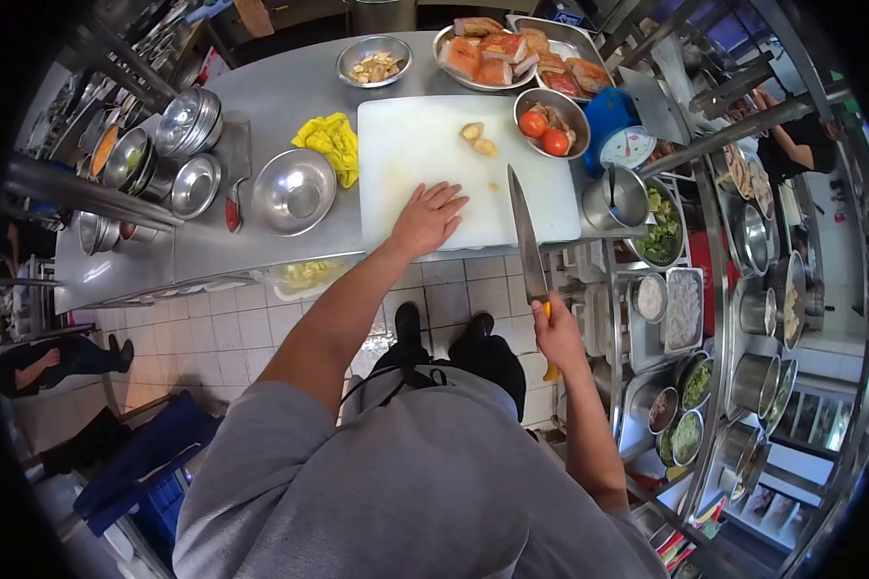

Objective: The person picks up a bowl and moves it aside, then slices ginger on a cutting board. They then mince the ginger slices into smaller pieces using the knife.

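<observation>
Here, the right hand [556, 333] grips a long knife [523, 224] right of centre; the left hand [430, 219], fingers slightly spread, rests on the white cutting board [425, 140]. Ginger pieces [479, 141] lie upper centre.

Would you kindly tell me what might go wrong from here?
The left hand lies flat on the cutting board, so the long knife in the right hand could nick it if swung across. The small pale pieces look rounded and might roll. The tomato bowl, close beside them, could get knocked.
</observation>
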`<state>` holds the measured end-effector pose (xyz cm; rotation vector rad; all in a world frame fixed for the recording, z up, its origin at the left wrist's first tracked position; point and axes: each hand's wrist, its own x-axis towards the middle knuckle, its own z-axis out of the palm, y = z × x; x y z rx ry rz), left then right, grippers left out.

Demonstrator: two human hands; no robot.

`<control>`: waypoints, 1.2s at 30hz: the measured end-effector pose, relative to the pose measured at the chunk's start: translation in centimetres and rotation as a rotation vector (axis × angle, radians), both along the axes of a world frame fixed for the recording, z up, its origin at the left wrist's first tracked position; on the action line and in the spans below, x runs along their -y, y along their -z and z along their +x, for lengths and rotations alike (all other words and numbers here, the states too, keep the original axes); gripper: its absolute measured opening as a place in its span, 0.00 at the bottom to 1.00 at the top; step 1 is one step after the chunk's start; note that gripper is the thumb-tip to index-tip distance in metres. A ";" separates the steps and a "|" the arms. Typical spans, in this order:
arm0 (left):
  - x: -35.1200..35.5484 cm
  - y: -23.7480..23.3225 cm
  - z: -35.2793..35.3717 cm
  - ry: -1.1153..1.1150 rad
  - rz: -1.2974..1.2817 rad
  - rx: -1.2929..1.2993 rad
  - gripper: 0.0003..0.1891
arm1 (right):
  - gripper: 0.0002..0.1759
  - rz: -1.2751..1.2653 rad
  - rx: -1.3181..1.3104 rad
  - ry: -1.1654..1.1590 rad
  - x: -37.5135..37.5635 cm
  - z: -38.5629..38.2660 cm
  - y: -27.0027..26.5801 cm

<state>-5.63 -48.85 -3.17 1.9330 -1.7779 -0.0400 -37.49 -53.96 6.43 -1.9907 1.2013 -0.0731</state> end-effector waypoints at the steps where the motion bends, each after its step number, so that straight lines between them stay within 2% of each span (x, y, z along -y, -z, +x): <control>1: 0.2 0.1 0.1 -0.005 0.045 0.003 0.24 | 0.22 0.100 -0.047 0.045 0.0 0.5 -1.5; 2: 0.3 -0.2 0.2 -0.005 0.025 -0.001 0.24 | 0.20 0.197 -0.026 0.129 -0.7 1.9 -4.6; 3: 0.2 -0.5 0.2 -0.005 0.054 0.018 0.24 | 0.20 0.175 -0.026 0.127 -0.1 1.9 -4.3; 5: 0.0 -1.5 -0.2 -0.018 0.069 0.034 0.24 | 0.18 -0.266 -0.040 -0.128 0.9 1.4 -3.2; 6: -0.2 -2.2 -0.3 -0.023 0.111 0.053 0.24 | 0.16 -0.254 -0.039 -0.144 1.0 2.1 -4.5; 8: -0.2 -2.5 -0.3 -0.039 0.149 0.075 0.25 | 0.17 -0.273 -0.078 -0.186 2.6 2.7 -2.9; 10: 0.3 -2.0 0.6 -0.037 -0.145 -0.156 0.21 | 0.17 -0.287 -0.129 -0.252 3.3 3.5 -1.5; 11: 0.3 -1.7 1.2 -0.044 -0.129 -0.152 0.21 | 0.17 -0.271 -0.123 -0.258 3.2 4.0 -1.0; 13: -0.1 -2.4 1.3 -0.185 -0.158 -0.227 0.14 | 0.17 -0.340 -0.146 -0.277 1.6 5.3 -2.0; 14: 0.2 -2.0 1.5 -0.094 -0.256 -0.152 0.07 | 0.17 -0.301 -0.196 -0.288 1.1 6.0 -1.9; 17: 0.7 -0.9 1.2 -0.052 -0.201 -0.155 0.06 | 0.16 -0.293 -0.304 -0.336 0.3 7.7 1.3; 21: 1.3 -0.1 1.5 -0.038 -0.240 -0.115 0.06 | 0.12 -0.259 -0.395 -0.320 -0.3 9.4 3.0; 23: 1.3 0.1 1.8 -0.022 -0.195 -0.150 0.05 | 0.12 -0.245 -0.398 -0.330 -0.7 9.4 0.7; 27: 1.2 0.1 1.9 0.000 -0.262 -0.140 0.06 | 0.12 -0.199 -0.458 -0.370 -1.9 7.9 -5.5; 30: 1.2 0.3 2.1 0.022 -0.292 -0.191 0.06 | 0.14 -0.232 -0.363 -0.348 -0.8 8.0 0.6; 34: 1.0 0.6 2.1 0.018 -0.297 -0.184 0.06 | 0.13 -0.246 -0.320 -0.305 0.0 9.5 3.5; 36: 1.1 0.4 2.2 0.002 -0.267 -0.211 0.06 | 0.13 -0.262 -0.267 -0.308 0.2 9.3 3.3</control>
